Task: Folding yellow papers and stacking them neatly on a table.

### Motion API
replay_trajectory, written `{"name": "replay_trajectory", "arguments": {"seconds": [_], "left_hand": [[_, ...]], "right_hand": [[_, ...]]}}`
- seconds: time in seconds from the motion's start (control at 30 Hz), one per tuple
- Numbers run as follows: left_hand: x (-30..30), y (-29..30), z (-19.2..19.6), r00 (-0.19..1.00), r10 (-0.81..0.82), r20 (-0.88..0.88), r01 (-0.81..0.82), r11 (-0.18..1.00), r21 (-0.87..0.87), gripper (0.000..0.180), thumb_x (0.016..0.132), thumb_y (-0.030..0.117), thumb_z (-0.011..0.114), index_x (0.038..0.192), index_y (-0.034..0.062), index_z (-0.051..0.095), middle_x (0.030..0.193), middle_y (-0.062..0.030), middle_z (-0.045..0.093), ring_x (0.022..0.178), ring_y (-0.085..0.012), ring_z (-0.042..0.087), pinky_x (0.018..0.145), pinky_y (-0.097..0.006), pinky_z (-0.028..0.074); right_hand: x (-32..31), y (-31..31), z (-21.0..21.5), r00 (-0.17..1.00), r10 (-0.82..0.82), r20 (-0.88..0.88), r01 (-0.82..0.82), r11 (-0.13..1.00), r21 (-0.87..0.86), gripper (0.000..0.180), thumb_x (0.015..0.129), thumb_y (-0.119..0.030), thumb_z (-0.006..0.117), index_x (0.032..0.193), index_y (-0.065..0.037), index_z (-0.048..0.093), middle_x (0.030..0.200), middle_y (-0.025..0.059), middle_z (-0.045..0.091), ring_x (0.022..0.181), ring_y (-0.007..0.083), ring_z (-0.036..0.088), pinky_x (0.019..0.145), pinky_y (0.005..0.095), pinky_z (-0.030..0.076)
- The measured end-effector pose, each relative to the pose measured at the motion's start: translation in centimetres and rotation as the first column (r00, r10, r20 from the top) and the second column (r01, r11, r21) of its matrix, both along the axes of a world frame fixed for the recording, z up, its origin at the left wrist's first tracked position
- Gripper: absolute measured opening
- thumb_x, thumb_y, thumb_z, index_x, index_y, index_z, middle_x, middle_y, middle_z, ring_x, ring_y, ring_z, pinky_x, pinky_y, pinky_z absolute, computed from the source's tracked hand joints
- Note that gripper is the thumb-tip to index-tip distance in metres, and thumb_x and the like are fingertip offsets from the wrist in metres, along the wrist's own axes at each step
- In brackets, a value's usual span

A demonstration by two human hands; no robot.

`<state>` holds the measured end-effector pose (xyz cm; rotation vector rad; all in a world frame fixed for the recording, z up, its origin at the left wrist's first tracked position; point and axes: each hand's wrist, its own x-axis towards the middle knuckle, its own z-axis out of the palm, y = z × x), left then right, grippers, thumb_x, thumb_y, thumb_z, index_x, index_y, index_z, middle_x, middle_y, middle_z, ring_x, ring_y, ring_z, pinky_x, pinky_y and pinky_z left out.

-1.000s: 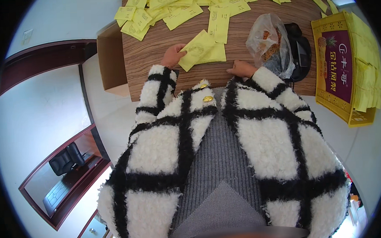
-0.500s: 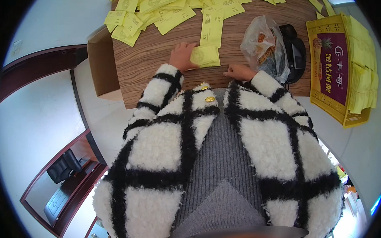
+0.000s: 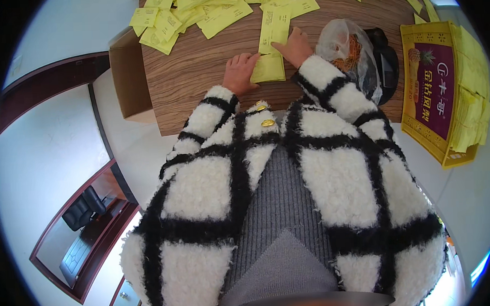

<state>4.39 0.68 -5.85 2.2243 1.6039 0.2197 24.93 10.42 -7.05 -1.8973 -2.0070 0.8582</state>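
My left hand [image 3: 239, 72] lies flat on the wooden table [image 3: 198, 73], its fingertips pressing the left edge of a folded yellow paper slip [image 3: 269, 69]. My right hand [image 3: 294, 46] rests with spread fingers on a longer yellow slip [image 3: 275, 27] just beyond it. Neither hand grips anything. Both arms wear fluffy white sleeves with black checks.
Many more yellow slips [image 3: 195, 13] are scattered over the far side of the table. A clear plastic bag [image 3: 345, 49] with orange contents and a dark object [image 3: 386, 65] lie to the right. A yellow and maroon box [image 3: 436, 90] holding yellow slips stands at the right. A brown cardboard box [image 3: 125, 70] stands at the table's left.
The yellow slip that was held up has been laid on the table. Both hands moved forward and now press flat on the slips.
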Motion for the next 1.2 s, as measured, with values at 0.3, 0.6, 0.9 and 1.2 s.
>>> {"name": "replay_trajectory", "arguments": {"seconds": [0.3,0.6,0.9,1.2], "left_hand": [[-0.3,-0.7,0.2,0.998,0.066,-0.017,-0.065,0.997,0.028,0.084,0.058,0.026,0.083,0.135,0.0172,0.049,0.123,-0.0076,0.053,0.119,-0.0303,0.048,0.1,-0.047,0.038],[-0.2,-0.1,1.1,0.998,0.044,-0.035,-0.044,0.999,-0.005,0.082,0.057,0.024,0.082,0.133,0.018,0.052,0.122,-0.0065,0.053,0.119,-0.0295,0.048,0.1,-0.046,0.038],[-0.2,1.6,1.8,0.996,0.052,-0.066,-0.051,0.999,0.008,0.078,0.061,0.027,0.082,0.133,0.0165,0.052,0.125,-0.0085,0.053,0.119,-0.0325,0.048,0.101,-0.048,0.037],[-1.6,2.7,2.6,0.012,0.714,0.7,-0.259,0.679,-0.687,0.052,0.09,0.032,0.069,0.127,0.0,0.053,0.113,-0.0124,0.064,0.101,-0.0265,0.062,0.091,-0.037,0.05]], "right_hand": [[-2.2,0.9,0.9,0.995,-0.031,0.097,0.039,0.996,-0.079,0.093,0.065,-0.037,0.086,0.13,0.006,0.036,0.114,0.029,0.058,0.101,0.0423,0.062,0.083,0.0466,0.053],[-1.8,1.9,0.4,0.993,-0.057,-0.1,0.041,0.986,-0.163,0.065,0.071,-0.026,0.081,0.116,0.007,0.047,0.101,0.0258,0.065,0.096,0.042,0.065,0.084,0.0442,0.051],[-0.8,1.5,1.8,0.987,0.033,-0.154,-0.001,0.978,0.207,0.031,0.077,-0.026,0.074,0.095,-0.004,0.064,0.09,0.0191,0.063,0.084,0.0373,0.062,0.076,0.0445,0.049],[0.8,-2.7,4.2,0.877,0.48,-0.022,-0.359,0.683,0.636,0.012,0.078,-0.014,0.063,0.09,-0.012,0.061,0.095,0.004,0.063,0.091,0.0266,0.059,0.078,0.042,0.043]]}}
